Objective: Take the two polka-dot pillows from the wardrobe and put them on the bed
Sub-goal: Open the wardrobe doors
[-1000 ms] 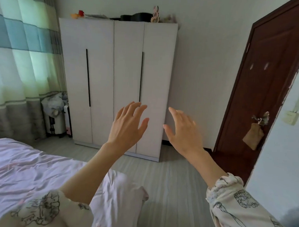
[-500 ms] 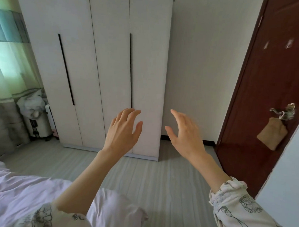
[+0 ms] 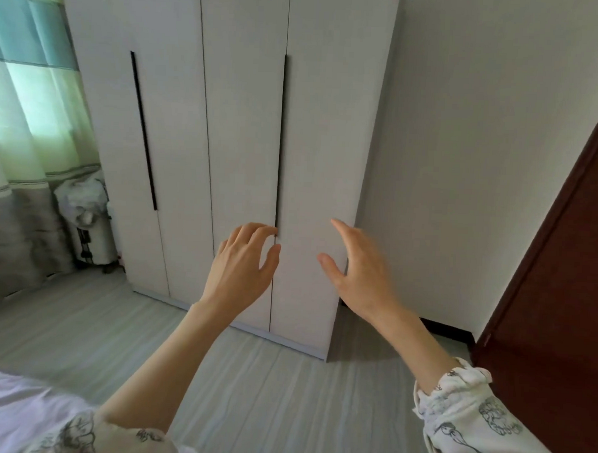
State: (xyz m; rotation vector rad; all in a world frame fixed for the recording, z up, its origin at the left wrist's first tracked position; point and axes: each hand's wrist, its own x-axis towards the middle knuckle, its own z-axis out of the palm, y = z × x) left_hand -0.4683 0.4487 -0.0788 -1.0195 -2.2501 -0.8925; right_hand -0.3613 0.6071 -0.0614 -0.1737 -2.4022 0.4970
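Both hands up at the closed wardrobe, nothing held.

Left hand [image 3: 243,261] hangs loose-fingered, fingertips by the lower end of the dark handle slot [image 3: 281,140] of the white wardrobe [image 3: 329,125]; whether they touch it, hard to tell. Right hand [image 3: 357,266] spreads open near the wardrobe's right edge. Doors shut, pillows out of sight. Bed [image 3: 12,405] corner lies lower left, behind the arms.

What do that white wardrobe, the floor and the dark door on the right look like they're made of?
The wardrobe looks like matte laminated board: flat off-white panels, no visible grain, thin dark slot handles. The floor seems to be pale grey wood-look planks, perhaps laminate or vinyl: long streaky lines, soft sheen. The door appears to be dark reddish-brown wood or veneer, smooth; it is too dim to say more.
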